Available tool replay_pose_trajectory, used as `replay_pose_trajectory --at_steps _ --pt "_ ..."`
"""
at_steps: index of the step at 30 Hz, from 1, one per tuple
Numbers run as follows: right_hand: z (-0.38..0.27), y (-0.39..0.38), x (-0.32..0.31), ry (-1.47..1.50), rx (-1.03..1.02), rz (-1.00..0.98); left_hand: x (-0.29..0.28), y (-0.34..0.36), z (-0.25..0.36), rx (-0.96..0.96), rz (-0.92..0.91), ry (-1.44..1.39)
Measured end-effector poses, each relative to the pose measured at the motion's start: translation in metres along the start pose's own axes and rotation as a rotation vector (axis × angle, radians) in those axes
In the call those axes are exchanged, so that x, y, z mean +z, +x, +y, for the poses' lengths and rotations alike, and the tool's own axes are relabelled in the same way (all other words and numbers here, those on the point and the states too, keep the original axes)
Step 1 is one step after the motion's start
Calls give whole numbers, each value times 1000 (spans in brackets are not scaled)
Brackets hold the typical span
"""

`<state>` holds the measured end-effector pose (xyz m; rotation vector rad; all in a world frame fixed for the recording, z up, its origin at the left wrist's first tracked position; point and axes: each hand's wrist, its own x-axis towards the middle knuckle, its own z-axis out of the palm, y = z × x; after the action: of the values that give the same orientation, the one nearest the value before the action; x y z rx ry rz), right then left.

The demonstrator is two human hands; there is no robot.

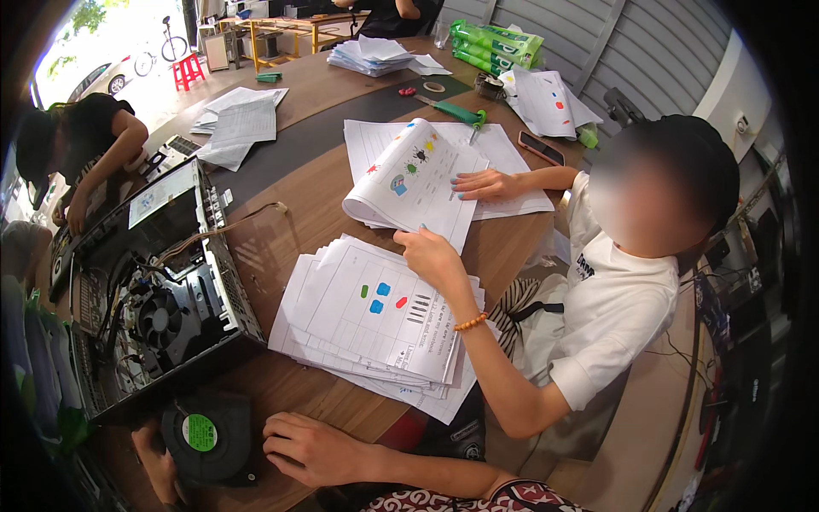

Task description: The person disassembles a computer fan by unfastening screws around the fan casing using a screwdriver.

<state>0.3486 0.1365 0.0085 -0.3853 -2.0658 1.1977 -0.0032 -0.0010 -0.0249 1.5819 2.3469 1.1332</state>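
Observation:
At the lower left lies a black blower fan (pixel 230 452) with a round green label. My left hand (pixel 155 465) grips its left edge, the fingers partly hidden. My right hand (pixel 314 450) rests on the wooden table just right of the blower, fingers loosely bent and apart, holding nothing. Beyond the blower stands an opened computer case (pixel 247 316), with a round black cooling fan (pixel 159 317) and cables inside.
A person in white leafs through printed sheets (pixel 409 183) at the right. Near my right hand is a paper stack (pixel 350 307). Another person bends over equipment at the far left. Green-handled scissors (pixel 456 111), a phone (pixel 541 148) and green packs (pixel 495 47) lie farther off.

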Motion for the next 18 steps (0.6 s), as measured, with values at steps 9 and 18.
replay_pose_trajectory --at_steps 9,18 --pt "-2 17 14 -162 -156 -59 -24 0 100 -64 59 172" --pt "-7 11 -16 -286 -95 -113 -3 31 84 105 -94 -41"
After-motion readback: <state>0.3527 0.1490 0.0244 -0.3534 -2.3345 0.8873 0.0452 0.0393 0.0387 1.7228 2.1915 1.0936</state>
